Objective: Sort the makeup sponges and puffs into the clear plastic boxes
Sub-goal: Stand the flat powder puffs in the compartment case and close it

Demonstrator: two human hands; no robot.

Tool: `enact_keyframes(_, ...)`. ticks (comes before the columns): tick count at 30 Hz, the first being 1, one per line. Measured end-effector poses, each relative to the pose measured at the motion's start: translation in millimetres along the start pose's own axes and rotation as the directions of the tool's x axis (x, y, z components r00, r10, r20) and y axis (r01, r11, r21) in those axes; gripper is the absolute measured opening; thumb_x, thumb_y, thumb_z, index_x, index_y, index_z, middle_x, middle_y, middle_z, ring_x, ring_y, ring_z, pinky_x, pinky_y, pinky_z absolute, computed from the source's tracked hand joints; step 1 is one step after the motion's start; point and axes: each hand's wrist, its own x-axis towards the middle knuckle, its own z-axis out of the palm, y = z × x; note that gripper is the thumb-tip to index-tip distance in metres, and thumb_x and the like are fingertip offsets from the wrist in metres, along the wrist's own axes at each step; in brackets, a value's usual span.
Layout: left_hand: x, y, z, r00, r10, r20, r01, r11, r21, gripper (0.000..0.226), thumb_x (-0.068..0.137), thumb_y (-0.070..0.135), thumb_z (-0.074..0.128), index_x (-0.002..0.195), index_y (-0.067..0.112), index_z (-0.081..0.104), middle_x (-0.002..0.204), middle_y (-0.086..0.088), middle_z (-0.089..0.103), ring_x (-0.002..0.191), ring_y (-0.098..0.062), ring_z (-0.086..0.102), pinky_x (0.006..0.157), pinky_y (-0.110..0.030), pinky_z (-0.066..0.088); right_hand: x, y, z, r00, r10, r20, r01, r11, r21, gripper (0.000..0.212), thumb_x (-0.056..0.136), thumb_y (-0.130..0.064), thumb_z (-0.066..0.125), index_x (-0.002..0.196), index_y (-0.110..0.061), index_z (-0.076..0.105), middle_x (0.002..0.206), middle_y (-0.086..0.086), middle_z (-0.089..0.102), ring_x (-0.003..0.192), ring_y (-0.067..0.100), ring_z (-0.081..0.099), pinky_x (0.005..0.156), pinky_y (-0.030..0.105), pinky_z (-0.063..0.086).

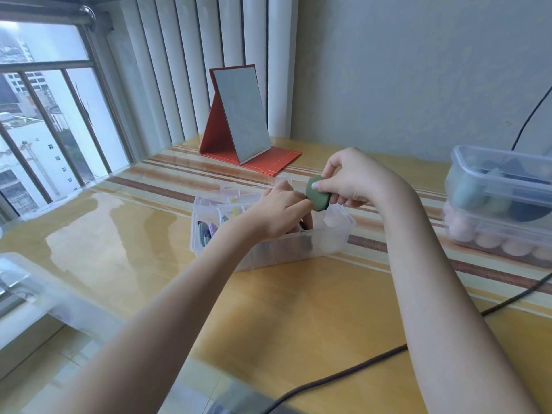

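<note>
- Head cam: right hand is pinching a green puff between thumb and curled fingers, held just above the open clear box in the middle of the table.
- Left hand reaches into that box, fingertips touching the puff; can't tell if it grips anything.
- Two stacked clear boxes with sponges sit far right.
- Red folding mirror stands behind.

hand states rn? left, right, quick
Left hand: reaching into the divided box, fingertips at the green puff; grip cannot be told.
Right hand: pinching the green puff above the box.
</note>
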Motion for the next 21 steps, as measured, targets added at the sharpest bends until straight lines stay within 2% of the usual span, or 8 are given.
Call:
enact_keyframes(3,-0.1,3.0,-0.7,0.999,-0.019,-0.047,0.019,1.0,0.0,0.049,0.097,0.027,0.027,0.066,0.02,0.065,0.074,0.001,0.057,0.101,-0.013,0.037,0.093,-0.03,0.028,-2.2,-1.7,1.6,0.996,0.029,0.079,-0.025,0.998,-0.056,0.015,0.091,-0.017,0.065,0.079,-0.012,0.057,0.065,0.009,0.064,0.059,0.019,0.053,0.047,0.022,0.04)
enact_keyframes(6,0.7,6.2,-0.6,0.998,-0.031,-0.062,0.033,0.999,0.029,0.049,0.097,0.021,0.038,0.05,0.025,0.051,0.059,0.003,0.053,0.088,-0.016,0.039,0.083,-0.033,0.029,-2.3,-2.8,4.5,0.991,0.058,0.121,-0.047,0.995,-0.089,0.02,0.09,-0.014,0.066,0.075,-0.012,0.053,0.065,0.01,0.062,0.067,0.023,0.055,0.05,0.024,0.042)
enact_keyframes(8,0.4,2.9,1.3,0.997,-0.028,-0.069,0.03,0.999,0.024,0.039,0.089,0.025,0.049,0.053,0.019,0.062,0.058,-0.004,0.059,0.08,-0.018,0.045,0.078,-0.035,0.036,-0.9,-2.1,5.9,0.99,0.059,0.125,-0.047,0.994,-0.095,0.02,0.088,-0.013,0.068,0.075,-0.012,0.053,0.067,0.011,0.064,0.068,0.024,0.057,0.051,0.025,0.045)
enact_keyframes(11,0.0,-3.2,2.1,0.992,0.018,-0.124,-0.02,1.0,-0.02,0.021,0.075,0.027,0.064,0.071,0.009,0.074,0.075,-0.011,0.067,0.075,-0.023,0.055,0.069,-0.034,0.044,0.6,-2.1,10.0,0.986,0.053,0.159,-0.037,0.994,-0.102,0.018,0.082,-0.018,0.075,0.076,-0.01,0.059,0.073,0.013,0.068,0.067,0.023,0.06,0.055,0.026,0.047)
enact_keyframes(13,-0.3,-3.3,1.6,0.987,0.042,-0.153,-0.042,0.999,0.001,0.027,0.071,0.032,0.065,0.075,0.007,0.074,0.077,-0.012,0.067,0.073,-0.025,0.055,0.068,-0.036,0.044,1.8,-3.8,15.9,0.984,0.055,0.171,-0.033,0.991,-0.132,0.021,0.079,-0.023,0.077,0.077,-0.006,0.064,0.071,0.013,0.067,0.061,0.023,0.057,0.056,0.027,0.046)
enact_keyframes(15,-0.3,-2.1,0.6,0.989,0.032,-0.147,-0.026,0.999,0.044,0.039,0.066,0.037,0.055,0.075,0.003,0.072,0.074,-0.017,0.066,0.071,-0.028,0.055,0.066,-0.038,0.044,3.0,-5.5,21.1,0.99,0.054,0.128,-0.029,0.982,-0.189,0.024,0.08,-0.025,0.076,0.083,-0.003,0.069,0.066,0.01,0.063,0.052,0.021,0.052,0.057,0.027,0.045)
enact_keyframes(18,-1.1,-1.6,-2.1,0.98,0.0,-0.2,-0.004,1.0,-0.017,0.027,0.074,0.023,0.054,0.073,0.0,0.069,0.068,-0.014,0.067,0.069,-0.026,0.059,0.067,-0.04,0.049,3.2,-4.9,20.4,0.991,0.05,0.125,-0.018,0.971,-0.239,0.025,0.088,-0.024,0.066,0.095,0.0,0.07,0.072,0.01,0.06,0.054,0.021,0.049,0.06,0.028,0.045)
enact_keyframes(21,-3.8,-0.8,-5.9,0.935,-0.027,-0.355,-0.007,0.995,-0.094,0.012,0.074,0.008,0.053,0.072,0.004,0.064,0.072,-0.009,0.066,0.074,-0.026,0.06,0.07,-0.041,0.052,0.4,-4.7,17.2,0.987,0.038,0.157,0.0,0.971,-0.237,0.016,0.088,-0.02,0.068,0.098,-0.008,0.071,0.078,0.01,0.061,0.06,0.023,0.051,0.06,0.028,0.045)
